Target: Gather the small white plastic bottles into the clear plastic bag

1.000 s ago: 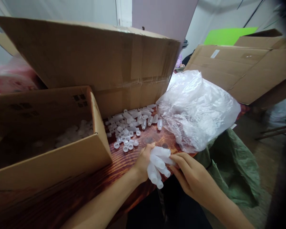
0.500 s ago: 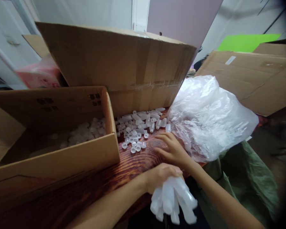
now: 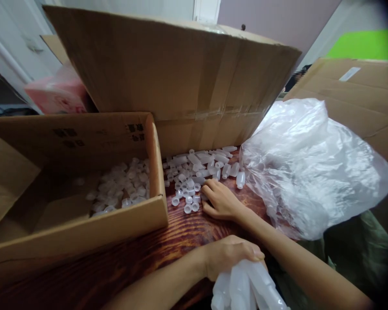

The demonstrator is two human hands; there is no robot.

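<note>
Left hand (image 3: pixel 230 256) grasps a bunch of translucent plastic bottles (image 3: pixel 245 287); right hand (image 3: pixel 220 199), fingers loosely curled, touches loose white caps (image 3: pixel 188 199) on the wooden table (image 3: pixel 181 234).

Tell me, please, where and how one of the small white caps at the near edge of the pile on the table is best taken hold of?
Probably by its round rim, pinched across the outside wall from above. The small white caps lie loose and mostly open side up on the wooden table, free on the near side. The right hand already rests beside them; the left hand is full of small bottles.
</note>
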